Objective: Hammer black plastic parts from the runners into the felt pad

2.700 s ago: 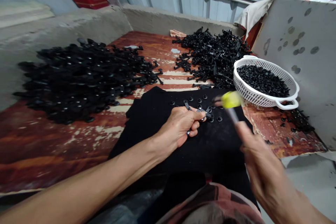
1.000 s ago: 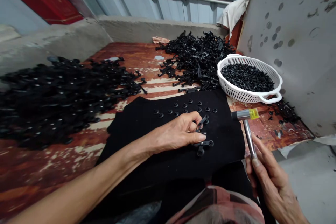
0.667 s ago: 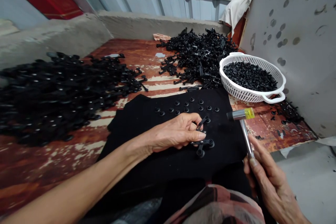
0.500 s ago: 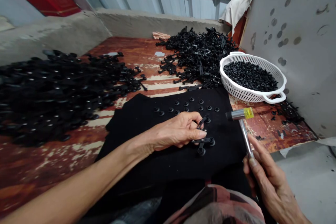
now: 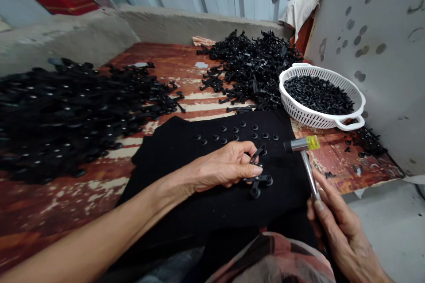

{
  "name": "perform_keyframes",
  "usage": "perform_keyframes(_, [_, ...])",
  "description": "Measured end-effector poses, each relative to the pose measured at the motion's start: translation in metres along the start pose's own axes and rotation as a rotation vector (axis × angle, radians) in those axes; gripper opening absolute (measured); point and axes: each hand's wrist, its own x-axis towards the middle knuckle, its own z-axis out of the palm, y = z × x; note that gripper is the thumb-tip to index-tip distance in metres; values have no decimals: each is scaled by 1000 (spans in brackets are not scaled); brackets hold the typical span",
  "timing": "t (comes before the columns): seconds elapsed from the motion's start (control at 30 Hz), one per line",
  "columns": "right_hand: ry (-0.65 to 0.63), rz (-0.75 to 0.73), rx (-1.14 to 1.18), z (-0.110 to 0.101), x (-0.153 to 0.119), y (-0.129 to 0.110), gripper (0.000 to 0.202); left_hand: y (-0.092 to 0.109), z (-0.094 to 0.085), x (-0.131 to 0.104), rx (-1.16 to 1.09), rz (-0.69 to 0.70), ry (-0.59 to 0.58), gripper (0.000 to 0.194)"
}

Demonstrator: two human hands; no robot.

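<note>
My left hand (image 5: 229, 166) pinches a black branched plastic part (image 5: 258, 178) over the black cloth (image 5: 206, 203). The part's arms reach out past my thumb, with round ends resting on black discs. My right hand (image 5: 338, 225) is wrapped round the metal handle of a small hammer (image 5: 303, 144), whose head has one yellow face and one dark face and is held above the cloth's right edge. Behind my left hand, several small round black pieces (image 5: 236, 130) lie spaced out on the cloth.
A white basket (image 5: 338, 121) full of small black pieces stands at the right. One large pile of black parts (image 5: 66, 115) lies at the left, another (image 5: 255, 66) at the back. A spotted grey panel (image 5: 375, 53) rises on the right.
The view has shifted slightly. Both hands keep nearly the same pose, and the hammer head sits a little further left.
</note>
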Motion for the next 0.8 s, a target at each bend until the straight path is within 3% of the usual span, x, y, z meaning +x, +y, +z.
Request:
perform_keyframes(0.17, [-31,-162,-211,-4,3,-3,52,-1,-1,3,13,-11,-2,42])
perform_keyframes(0.43, [-22,-633,-559,-4,28,-38,70,2,0,3,53,-61,-27,42])
perform_keyframes(0.6, [-113,-633,-785,-4,41,-47,72,3,1,4,68,-83,-29,44])
perform_keyframes(0.8, [-70,-727,-704,-6,37,-47,74,5,0,4,72,-88,-24,43])
